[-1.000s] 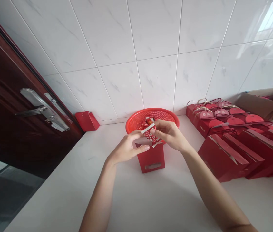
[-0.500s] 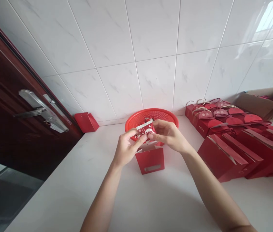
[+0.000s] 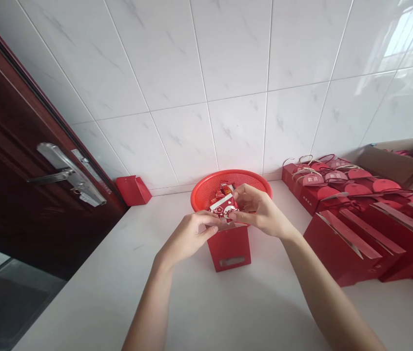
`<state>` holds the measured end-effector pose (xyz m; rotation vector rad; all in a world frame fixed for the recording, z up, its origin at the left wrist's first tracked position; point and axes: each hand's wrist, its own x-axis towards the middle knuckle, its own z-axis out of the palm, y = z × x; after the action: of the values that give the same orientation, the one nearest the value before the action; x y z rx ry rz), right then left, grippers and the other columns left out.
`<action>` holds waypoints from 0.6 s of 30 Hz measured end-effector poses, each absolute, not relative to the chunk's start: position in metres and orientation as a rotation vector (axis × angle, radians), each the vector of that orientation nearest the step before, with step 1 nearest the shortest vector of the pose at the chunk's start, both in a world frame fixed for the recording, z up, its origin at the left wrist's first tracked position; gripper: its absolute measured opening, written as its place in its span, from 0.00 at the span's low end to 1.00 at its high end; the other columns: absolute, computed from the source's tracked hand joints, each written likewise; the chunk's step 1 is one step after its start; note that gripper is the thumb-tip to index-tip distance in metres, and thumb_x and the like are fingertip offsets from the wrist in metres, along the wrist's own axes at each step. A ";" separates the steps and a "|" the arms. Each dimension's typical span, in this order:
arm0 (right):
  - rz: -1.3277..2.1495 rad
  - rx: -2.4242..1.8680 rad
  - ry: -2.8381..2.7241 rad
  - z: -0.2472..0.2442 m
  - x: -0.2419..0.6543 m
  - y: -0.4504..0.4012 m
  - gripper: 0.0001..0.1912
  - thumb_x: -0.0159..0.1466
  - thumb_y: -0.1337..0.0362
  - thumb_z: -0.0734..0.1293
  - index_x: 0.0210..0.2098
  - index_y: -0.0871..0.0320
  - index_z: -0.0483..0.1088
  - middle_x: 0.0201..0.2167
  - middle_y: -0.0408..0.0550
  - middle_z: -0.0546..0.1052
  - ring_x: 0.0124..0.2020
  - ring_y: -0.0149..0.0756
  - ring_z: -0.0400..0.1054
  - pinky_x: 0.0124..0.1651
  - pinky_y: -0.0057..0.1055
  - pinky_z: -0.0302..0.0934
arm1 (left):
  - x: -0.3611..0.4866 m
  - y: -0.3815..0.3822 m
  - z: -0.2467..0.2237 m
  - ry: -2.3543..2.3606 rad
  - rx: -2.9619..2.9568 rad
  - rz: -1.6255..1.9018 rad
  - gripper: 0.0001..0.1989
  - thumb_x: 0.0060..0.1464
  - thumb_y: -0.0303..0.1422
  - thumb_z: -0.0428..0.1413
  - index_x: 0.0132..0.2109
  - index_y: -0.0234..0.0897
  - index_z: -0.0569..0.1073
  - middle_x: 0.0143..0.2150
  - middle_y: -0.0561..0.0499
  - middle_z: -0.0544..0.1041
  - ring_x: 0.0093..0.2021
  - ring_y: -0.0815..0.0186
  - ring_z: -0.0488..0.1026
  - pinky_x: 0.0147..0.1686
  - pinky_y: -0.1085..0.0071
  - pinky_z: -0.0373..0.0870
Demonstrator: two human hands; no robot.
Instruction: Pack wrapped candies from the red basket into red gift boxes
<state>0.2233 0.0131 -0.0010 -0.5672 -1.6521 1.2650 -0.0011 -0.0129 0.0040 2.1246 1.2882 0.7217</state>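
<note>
A red and white packet (image 3: 224, 207) is pinched by my right hand (image 3: 259, 210) above an open-topped red box (image 3: 230, 247). My left hand (image 3: 191, 232) is at the box's upper left edge, thumb and fingers close together around its rim, just below the packet. The box stands upright on the white table, with a clear window low on its front. Right behind it is a red plastic basket (image 3: 203, 187) with small wrapped sweets in it, partly hidden by the packet and my right hand.
A red box (image 3: 133, 190) stands at the back left by the door (image 3: 16, 146). On the right are several handled red boxes (image 3: 310, 190), several open red boxes (image 3: 341, 248) in front, and a cardboard carton (image 3: 389, 163). A tiled wall closes the back.
My left hand has come off the packet and moved down to the box's rim. The packet stays in my right hand, slightly lower. The view has shifted a little.
</note>
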 end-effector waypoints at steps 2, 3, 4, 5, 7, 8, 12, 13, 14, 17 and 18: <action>1.198 -0.599 -1.713 -0.004 0.222 0.014 0.15 0.60 0.59 0.74 0.38 0.55 0.65 0.36 0.45 0.74 0.36 0.35 0.72 0.38 0.33 0.70 | 0.000 -0.010 0.001 1.301 2.102 0.719 0.12 0.59 0.35 0.56 0.47 0.44 0.82 0.48 0.50 0.82 0.51 0.54 0.77 0.53 0.60 0.74; 1.143 -0.627 -1.742 -0.005 0.222 0.015 0.14 0.60 0.60 0.73 0.38 0.55 0.65 0.36 0.44 0.73 0.36 0.34 0.71 0.38 0.32 0.69 | 0.000 -0.008 0.000 1.307 2.085 0.715 0.12 0.59 0.34 0.56 0.47 0.44 0.82 0.48 0.50 0.83 0.51 0.54 0.77 0.53 0.60 0.74; 1.084 -0.659 -1.768 -0.006 0.221 0.016 0.13 0.60 0.61 0.73 0.37 0.55 0.65 0.35 0.44 0.73 0.35 0.34 0.70 0.37 0.31 0.68 | 0.000 -0.007 0.000 1.309 2.067 0.706 0.13 0.58 0.34 0.57 0.48 0.44 0.82 0.48 0.50 0.83 0.52 0.54 0.77 0.54 0.60 0.74; 1.034 -0.691 -1.790 -0.006 0.221 0.017 0.12 0.60 0.62 0.73 0.37 0.55 0.65 0.35 0.44 0.72 0.35 0.33 0.69 0.37 0.31 0.67 | -0.001 -0.006 0.000 1.305 2.048 0.694 0.13 0.57 0.34 0.58 0.49 0.45 0.82 0.49 0.50 0.82 0.53 0.53 0.77 0.54 0.60 0.73; 0.968 -0.737 -1.836 -0.007 0.220 0.018 0.10 0.60 0.64 0.72 0.36 0.56 0.66 0.35 0.44 0.73 0.34 0.33 0.68 0.37 0.31 0.66 | -0.002 -0.006 0.000 1.287 2.016 0.662 0.15 0.55 0.35 0.60 0.51 0.45 0.81 0.52 0.50 0.81 0.55 0.53 0.75 0.56 0.60 0.72; 0.946 -0.750 -1.861 -0.007 0.219 0.018 0.09 0.60 0.65 0.71 0.36 0.55 0.66 0.35 0.44 0.73 0.35 0.33 0.68 0.38 0.31 0.65 | -0.003 -0.006 0.001 1.272 2.004 0.649 0.16 0.55 0.35 0.62 0.51 0.45 0.81 0.53 0.50 0.81 0.55 0.53 0.75 0.56 0.60 0.71; 0.910 -0.777 -1.985 -0.006 0.218 0.017 0.07 0.59 0.67 0.71 0.36 0.55 0.69 0.35 0.44 0.76 0.35 0.35 0.71 0.37 0.31 0.65 | -0.005 -0.007 0.003 1.206 1.974 0.631 0.18 0.54 0.36 0.62 0.53 0.44 0.79 0.55 0.50 0.79 0.55 0.55 0.74 0.57 0.61 0.69; 0.895 -0.784 -2.021 -0.006 0.219 0.016 0.07 0.59 0.67 0.71 0.36 0.55 0.70 0.35 0.44 0.77 0.35 0.35 0.71 0.37 0.30 0.65 | -0.006 -0.007 0.004 1.204 1.975 0.622 0.18 0.55 0.36 0.62 0.53 0.43 0.79 0.54 0.49 0.79 0.54 0.55 0.74 0.57 0.61 0.68; 0.877 -0.790 -2.056 -0.005 0.220 0.016 0.07 0.59 0.69 0.71 0.36 0.55 0.71 0.34 0.44 0.78 0.35 0.35 0.72 0.37 0.30 0.65 | -0.006 -0.006 0.004 1.208 1.977 0.611 0.19 0.54 0.36 0.62 0.54 0.43 0.78 0.54 0.49 0.79 0.53 0.56 0.74 0.57 0.61 0.68; 0.835 -0.783 -2.158 -0.004 0.222 0.014 0.11 0.58 0.73 0.69 0.39 0.55 0.75 0.36 0.44 0.80 0.36 0.36 0.73 0.38 0.30 0.64 | -0.007 -0.005 0.003 1.238 1.983 0.587 0.25 0.53 0.37 0.64 0.58 0.46 0.76 0.55 0.49 0.78 0.52 0.56 0.74 0.56 0.60 0.68; 0.828 -0.781 -2.185 -0.004 0.222 0.014 0.12 0.58 0.74 0.69 0.40 0.54 0.76 0.37 0.44 0.81 0.37 0.36 0.74 0.39 0.31 0.64 | -0.008 -0.004 0.003 1.243 1.981 0.584 0.26 0.52 0.37 0.64 0.59 0.47 0.75 0.56 0.49 0.77 0.53 0.56 0.74 0.57 0.60 0.68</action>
<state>0.2224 0.0138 -0.0040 -0.7813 -2.1854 0.8278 -0.0076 -0.0038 0.0025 1.9814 1.2434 0.5839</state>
